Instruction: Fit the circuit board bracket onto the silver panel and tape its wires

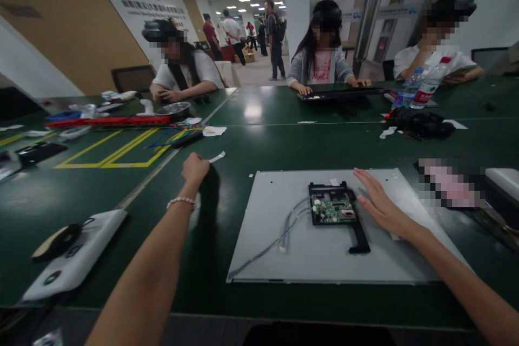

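A grey flat panel (284, 211) lies face down on the green table in front of me. On its back sits a black bracket with a green circuit board (334, 210), and thin grey cables (284, 230) run from it to the left. My right hand (379, 203) lies flat and open on the panel, just right of the board. My left hand (194, 168) reaches out over the table left of the panel, closed in a pinch on a small white strip (218, 157).
A white device with a black-and-tan mouse (57, 241) lies at the near left. Yellow floor-style tape lines, coloured wires (170, 138), a metal bowl (175, 110) and paper scraps sit further left. Three seated people work across the table; water bottles (417, 88) and black clutter stand at the right.
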A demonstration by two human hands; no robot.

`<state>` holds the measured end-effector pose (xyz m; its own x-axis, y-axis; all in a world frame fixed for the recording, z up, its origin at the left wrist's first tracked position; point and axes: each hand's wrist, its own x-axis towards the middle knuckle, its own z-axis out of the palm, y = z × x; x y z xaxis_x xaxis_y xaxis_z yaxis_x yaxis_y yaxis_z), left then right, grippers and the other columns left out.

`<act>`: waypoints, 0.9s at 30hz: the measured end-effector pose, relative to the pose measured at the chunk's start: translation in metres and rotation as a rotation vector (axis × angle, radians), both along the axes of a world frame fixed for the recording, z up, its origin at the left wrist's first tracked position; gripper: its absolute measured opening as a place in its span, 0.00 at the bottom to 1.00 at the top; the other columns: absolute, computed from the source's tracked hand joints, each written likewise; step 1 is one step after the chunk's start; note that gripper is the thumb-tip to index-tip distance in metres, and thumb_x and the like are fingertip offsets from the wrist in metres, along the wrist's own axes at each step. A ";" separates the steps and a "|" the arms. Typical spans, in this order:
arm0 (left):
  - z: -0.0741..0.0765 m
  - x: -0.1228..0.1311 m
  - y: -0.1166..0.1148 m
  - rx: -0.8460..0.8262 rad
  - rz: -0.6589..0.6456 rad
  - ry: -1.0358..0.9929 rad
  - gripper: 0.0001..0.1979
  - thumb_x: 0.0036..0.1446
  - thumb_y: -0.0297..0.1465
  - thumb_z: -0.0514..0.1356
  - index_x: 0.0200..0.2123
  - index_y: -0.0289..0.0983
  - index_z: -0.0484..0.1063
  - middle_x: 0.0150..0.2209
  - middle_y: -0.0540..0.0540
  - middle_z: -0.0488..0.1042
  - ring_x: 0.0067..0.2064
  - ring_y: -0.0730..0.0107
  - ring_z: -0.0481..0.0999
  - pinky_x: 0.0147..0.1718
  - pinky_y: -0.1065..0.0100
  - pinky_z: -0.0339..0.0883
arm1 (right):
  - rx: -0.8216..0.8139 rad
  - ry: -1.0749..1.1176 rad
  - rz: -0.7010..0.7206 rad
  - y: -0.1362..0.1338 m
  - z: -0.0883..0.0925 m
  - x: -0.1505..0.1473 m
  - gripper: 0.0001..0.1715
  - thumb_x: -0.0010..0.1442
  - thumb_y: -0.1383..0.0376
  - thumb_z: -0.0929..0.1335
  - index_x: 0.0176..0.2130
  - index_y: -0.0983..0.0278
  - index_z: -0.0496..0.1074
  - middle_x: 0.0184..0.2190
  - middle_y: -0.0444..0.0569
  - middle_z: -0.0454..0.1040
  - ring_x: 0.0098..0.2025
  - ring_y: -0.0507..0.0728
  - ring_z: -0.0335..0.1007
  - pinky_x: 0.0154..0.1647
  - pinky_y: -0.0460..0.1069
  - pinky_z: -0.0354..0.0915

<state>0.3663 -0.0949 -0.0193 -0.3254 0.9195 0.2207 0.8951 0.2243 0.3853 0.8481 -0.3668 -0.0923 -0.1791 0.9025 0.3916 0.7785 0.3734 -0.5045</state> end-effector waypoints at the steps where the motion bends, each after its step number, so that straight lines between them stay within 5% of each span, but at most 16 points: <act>1: 0.000 -0.003 0.002 0.014 -0.004 -0.051 0.12 0.55 0.29 0.60 0.42 0.28 0.70 0.43 0.31 0.75 0.45 0.50 0.74 0.42 0.55 0.65 | 0.002 -0.010 -0.007 0.000 0.000 0.000 0.35 0.71 0.55 0.56 0.71 0.52 0.38 0.72 0.51 0.44 0.73 0.62 0.37 0.70 0.67 0.43; 5: 0.001 -0.006 0.002 0.180 -0.047 -0.180 0.08 0.52 0.26 0.62 0.38 0.30 0.73 0.37 0.41 0.76 0.42 0.60 0.74 0.45 0.61 0.65 | -0.005 -0.029 -0.026 0.000 0.001 0.001 0.34 0.71 0.55 0.55 0.71 0.53 0.38 0.72 0.52 0.42 0.73 0.62 0.36 0.70 0.66 0.43; 8: 0.010 0.003 -0.010 0.239 -0.129 -0.213 0.11 0.58 0.28 0.59 0.43 0.31 0.73 0.39 0.44 0.77 0.42 0.67 0.74 0.46 0.65 0.66 | -0.018 -0.024 -0.021 -0.002 0.004 0.000 0.34 0.71 0.54 0.55 0.71 0.52 0.38 0.72 0.51 0.42 0.73 0.63 0.37 0.70 0.66 0.43; 14: 0.032 0.061 -0.083 0.288 -0.476 -0.596 0.15 0.60 0.34 0.59 0.47 0.33 0.72 0.43 0.45 0.76 0.42 0.68 0.75 0.43 0.66 0.69 | -0.042 0.016 -0.024 -0.009 0.027 -0.007 0.34 0.71 0.52 0.55 0.71 0.50 0.39 0.73 0.48 0.40 0.73 0.63 0.35 0.71 0.65 0.41; 20: 0.013 0.118 -0.165 -0.089 -0.760 -0.643 0.10 0.57 0.35 0.61 0.38 0.35 0.76 0.35 0.45 0.79 0.37 0.66 0.77 0.35 0.67 0.69 | -0.077 -0.032 0.092 -0.031 0.059 -0.042 0.35 0.71 0.54 0.57 0.71 0.52 0.40 0.74 0.47 0.36 0.74 0.63 0.31 0.71 0.66 0.42; 27: -0.013 0.140 -0.194 -0.165 -0.849 -0.455 0.05 0.56 0.29 0.60 0.34 0.37 0.76 0.33 0.46 0.80 0.36 0.66 0.78 0.39 0.65 0.69 | -0.086 -0.316 0.297 -0.061 0.064 -0.102 0.36 0.68 0.57 0.62 0.70 0.62 0.49 0.72 0.52 0.46 0.73 0.63 0.34 0.70 0.64 0.46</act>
<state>0.5060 -0.2891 -0.0318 0.4369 0.8954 0.0855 0.5576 -0.3442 0.7554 0.7457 -0.4274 -0.0278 -0.5342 0.8210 0.2014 0.7649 0.5709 -0.2984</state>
